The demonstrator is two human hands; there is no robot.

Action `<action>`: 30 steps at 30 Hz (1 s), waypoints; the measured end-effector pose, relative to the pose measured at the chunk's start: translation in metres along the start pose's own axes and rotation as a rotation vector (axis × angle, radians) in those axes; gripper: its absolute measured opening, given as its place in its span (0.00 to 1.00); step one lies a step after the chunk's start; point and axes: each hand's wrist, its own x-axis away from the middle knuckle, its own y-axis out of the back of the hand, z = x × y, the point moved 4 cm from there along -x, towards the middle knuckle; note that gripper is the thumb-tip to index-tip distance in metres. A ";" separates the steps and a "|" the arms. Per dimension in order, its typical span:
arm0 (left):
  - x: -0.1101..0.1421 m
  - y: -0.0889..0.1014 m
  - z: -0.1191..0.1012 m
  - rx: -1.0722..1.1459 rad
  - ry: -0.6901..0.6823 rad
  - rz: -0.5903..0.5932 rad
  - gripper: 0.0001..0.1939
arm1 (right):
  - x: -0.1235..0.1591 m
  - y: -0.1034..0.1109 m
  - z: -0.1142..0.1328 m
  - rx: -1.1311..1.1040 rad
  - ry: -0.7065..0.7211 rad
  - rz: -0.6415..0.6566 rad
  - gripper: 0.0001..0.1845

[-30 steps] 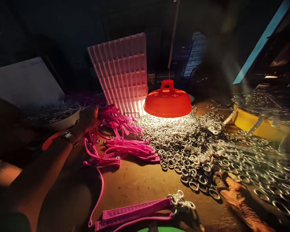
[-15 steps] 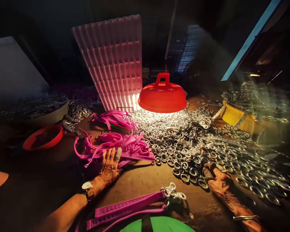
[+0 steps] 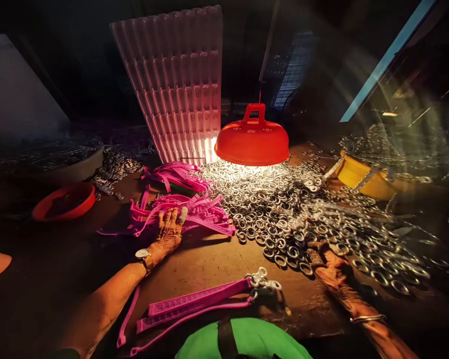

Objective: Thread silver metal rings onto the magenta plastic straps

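Containers stand at both ends of the tabletop (image 3: 228, 257). At the right, a yellow container (image 3: 362, 178) is heaped above its rim with metal chain and links, and strands hang down its outer wall. At the far left, a pale basin (image 3: 77, 167) holds a dim mass of metal links. A red bowl (image 3: 85, 207) sits in front of it; the bowl's interior is too dark for its contents to be told.

A large heap of metal rings (image 3: 280, 224) lies loose beneath a hanging red lamp (image 3: 252, 143). Pink straps (image 3: 205, 219) lie in a pile against the left side of that heap, in front of an upright ribbed panel (image 3: 179, 85).

The person's left hand (image 3: 170, 229) rests on the straps with its fingers extended; whether they grip any strap cannot be told. The right hand (image 3: 331, 269) is at the near edge of the rings, fingers partly bent; whether a ring is held cannot be told. Nearest the person, separate pink strips (image 3: 198, 301) lie with pale rings (image 3: 262, 279) at their right end.
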 end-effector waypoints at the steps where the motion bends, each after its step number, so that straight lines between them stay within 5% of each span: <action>1: -0.005 0.001 0.001 0.002 0.021 0.005 0.33 | 0.000 -0.001 0.000 0.000 -0.001 -0.002 0.12; 6: -0.019 0.005 0.002 -0.023 0.125 -0.033 0.34 | -0.001 -0.006 0.003 -0.065 0.010 -0.041 0.14; 11: 0.000 0.006 -0.008 -0.072 -0.048 -0.241 0.42 | -0.008 -0.005 -0.009 -0.029 -0.022 -0.119 0.16; 17: 0.023 -0.003 -0.011 0.041 -0.137 -0.309 0.42 | -0.030 0.002 -0.010 -0.061 -0.001 -0.144 0.18; 22: 0.022 0.000 -0.011 0.012 -0.059 -0.228 0.41 | -0.062 -0.016 -0.001 0.081 0.051 0.107 0.21; 24: 0.020 0.002 -0.010 0.012 -0.045 -0.105 0.41 | -0.072 -0.023 0.002 0.094 0.083 0.205 0.21; 27: 0.019 0.008 -0.006 0.062 0.000 0.078 0.40 | -0.079 -0.022 0.005 0.159 0.128 0.212 0.20; 30: 0.020 0.021 -0.007 0.135 0.044 0.130 0.37 | -0.081 -0.017 0.005 0.201 0.154 0.206 0.20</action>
